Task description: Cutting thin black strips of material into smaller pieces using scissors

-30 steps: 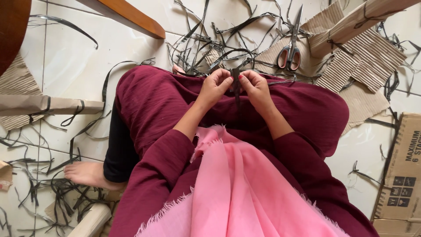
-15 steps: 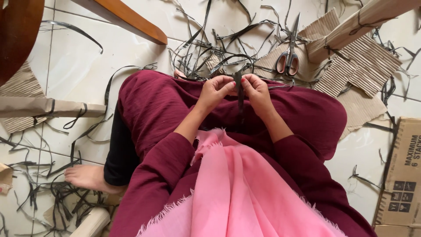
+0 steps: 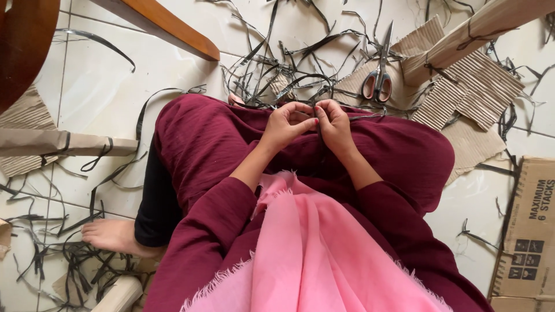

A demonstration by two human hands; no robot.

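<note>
I sit on a tiled floor in maroon clothes with a pink scarf hanging down my front. My left hand (image 3: 287,123) and my right hand (image 3: 333,122) meet over my lap, fingertips touching, both pinched on a thin dark strip (image 3: 319,134) that hangs down between them. A tangle of similar dark strips (image 3: 289,69) lies on the floor just beyond my knees. Scissors (image 3: 378,72) with red-lined handles lie shut on the floor a little past my right hand.
Corrugated cardboard pieces (image 3: 474,92) and a folded cardboard bar (image 3: 480,29) lie at upper right, a printed carton (image 3: 529,225) at right. A rolled cardboard bundle (image 3: 58,143) lies left, a wooden furniture leg (image 3: 162,26) above. My bare foot (image 3: 110,237) rests lower left.
My hands have stayed together on the strip, with small finger movements. The view has shifted slightly.
</note>
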